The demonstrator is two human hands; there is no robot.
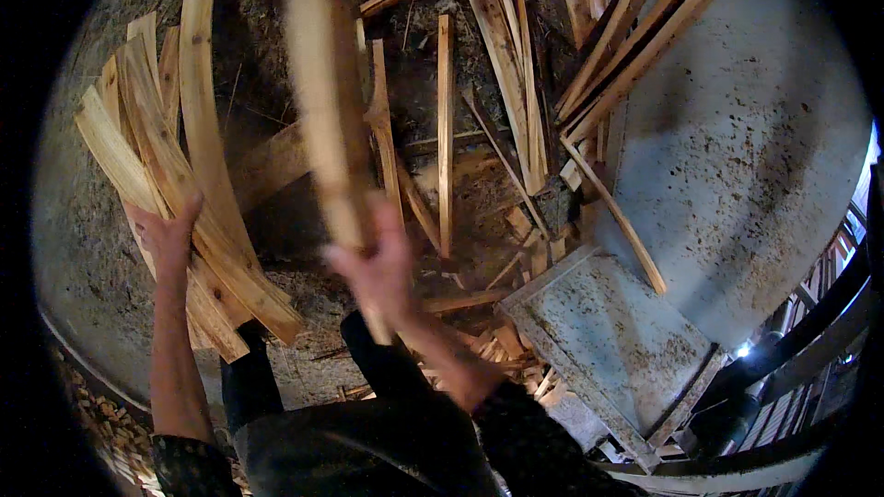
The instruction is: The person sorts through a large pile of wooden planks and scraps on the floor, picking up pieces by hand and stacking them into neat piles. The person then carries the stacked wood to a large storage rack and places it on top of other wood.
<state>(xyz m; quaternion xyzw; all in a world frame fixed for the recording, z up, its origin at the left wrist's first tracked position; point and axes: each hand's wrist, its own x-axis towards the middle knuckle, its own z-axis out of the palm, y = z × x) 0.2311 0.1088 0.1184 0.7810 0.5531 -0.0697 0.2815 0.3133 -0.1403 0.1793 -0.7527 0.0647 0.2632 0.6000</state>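
My right hand (pixel 382 267) is closed around the lower part of a long, pale wooden board (pixel 322 64). Motion blurs both the hand and the board, which stands upright in view and runs past the top edge. On the left, my left hand (pixel 164 232) grips a board (pixel 129 161) in a loose bundle of boards, its thumb along one edge. Other boards of the bundle (pixel 204 83) fan out beside it, some crossing over one another. My left fingertips are partly hidden at the board's edge.
Several narrow wooden strips (pixel 446 129) lie ahead on dark, debris-strewn ground. More strips (pixel 640 46) lean against a large, dirt-spotted grey panel (pixel 737 129) at right. A grey metal tray-like piece (pixel 617 322) sits nearer, with wood offcuts (pixel 506 345) beside it.
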